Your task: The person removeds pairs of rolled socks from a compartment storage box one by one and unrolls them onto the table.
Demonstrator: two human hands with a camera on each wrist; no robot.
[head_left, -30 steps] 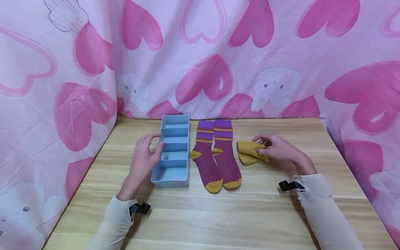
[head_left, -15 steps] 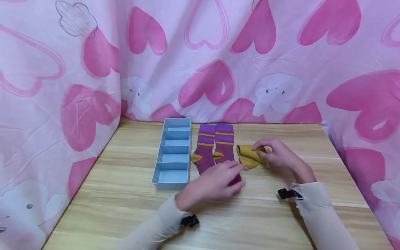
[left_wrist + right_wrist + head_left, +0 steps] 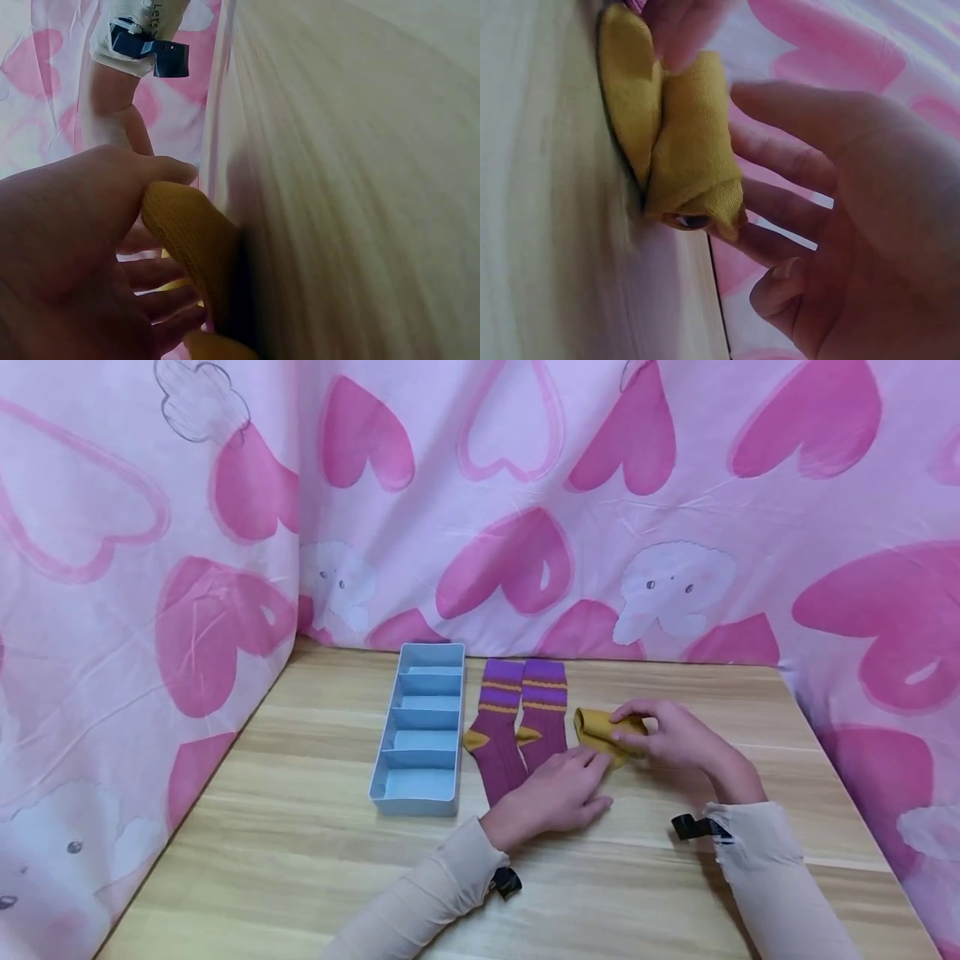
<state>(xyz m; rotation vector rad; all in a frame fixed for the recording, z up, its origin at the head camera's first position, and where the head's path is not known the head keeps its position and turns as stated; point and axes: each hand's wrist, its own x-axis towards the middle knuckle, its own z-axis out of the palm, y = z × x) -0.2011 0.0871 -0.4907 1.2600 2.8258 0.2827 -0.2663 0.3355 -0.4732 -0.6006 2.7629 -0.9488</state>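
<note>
A folded mustard sock (image 3: pixel 596 723), rolled over at its far side, lies right of the tray on the table. My right hand (image 3: pixel 678 739) grips the rolled part between thumb and fingers, its little finger curled in beside the palm. My left hand (image 3: pixel 555 793) reaches across from the left, fingertips resting on the roll's near, flat end. In the right wrist view the sock (image 3: pixel 694 135) forms a thick fold over a flat layer, with left fingers (image 3: pixel 686 37) at its top. Mustard knit (image 3: pixel 184 221) also shows close beside the left palm. Two purple-maroon striped socks (image 3: pixel 502 764) lie flat, their toes hidden under the left hand.
A pale blue tray (image 3: pixel 416 807) with several compartments stands left of the striped socks. A pink heart-print cloth (image 3: pixel 510 560) hangs behind and along both sides of the wooden table (image 3: pixel 315 860).
My left hand has left the tray's side and moved right, over the striped socks to the mustard sock. The right hand stays on the sock, whose roll now looks tighter.
</note>
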